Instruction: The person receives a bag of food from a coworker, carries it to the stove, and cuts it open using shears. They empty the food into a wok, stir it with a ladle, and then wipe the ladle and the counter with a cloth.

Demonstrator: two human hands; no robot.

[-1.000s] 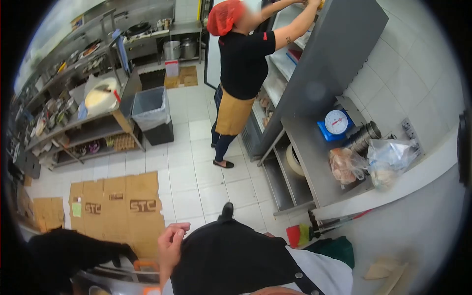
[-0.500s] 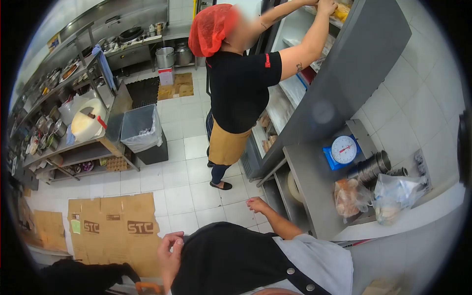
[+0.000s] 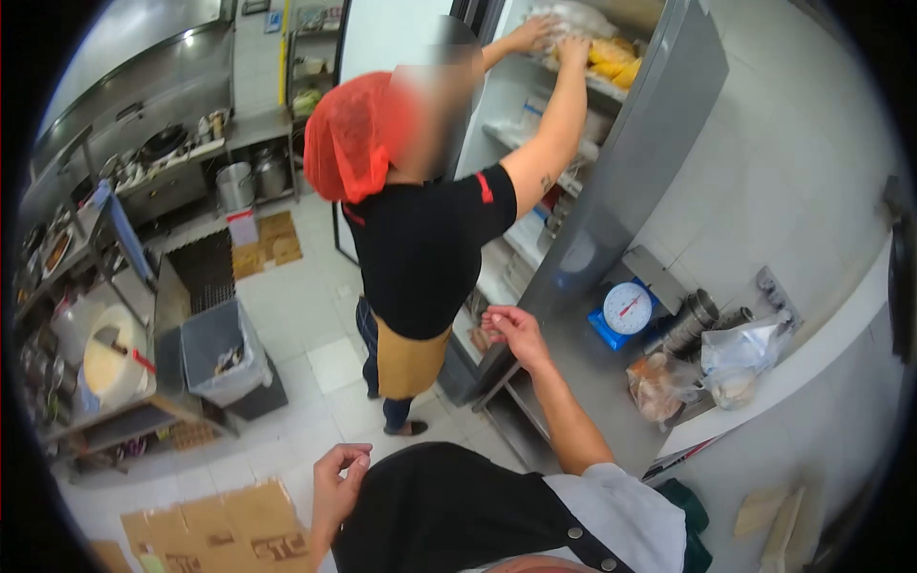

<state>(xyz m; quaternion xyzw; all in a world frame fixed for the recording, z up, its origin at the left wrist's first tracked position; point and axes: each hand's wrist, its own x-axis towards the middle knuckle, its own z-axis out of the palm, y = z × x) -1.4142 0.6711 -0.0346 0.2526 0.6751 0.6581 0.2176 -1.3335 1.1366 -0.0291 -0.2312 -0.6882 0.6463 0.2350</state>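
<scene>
My left hand (image 3: 340, 479) is loosely curled beside the black apron (image 3: 449, 511), with thumb and fingers close together; whether it holds anything is too small to tell. My right hand (image 3: 514, 334) reaches forward near the open fridge's lower edge, its fingers bent and nothing visible in them. Ahead stands a person (image 3: 420, 258) in a red hair net and black shirt, both hands on a white plastic bag (image 3: 573, 19) on an upper fridge shelf. Yellow packages (image 3: 614, 61) lie beside that bag.
Right of the fridge (image 3: 635, 143), a steel counter (image 3: 583, 382) bears a blue scale (image 3: 623, 313), metal containers (image 3: 690, 320) and plastic bags (image 3: 745, 358). On the left are a grey bin (image 3: 224, 353), a steel worktable (image 3: 177, 296) and floor cardboard (image 3: 215, 530).
My right hand has risen and moved forward toward the fridge. The view has shifted, showing more of the fridge's inside. The other person's hands are now on the white bag.
</scene>
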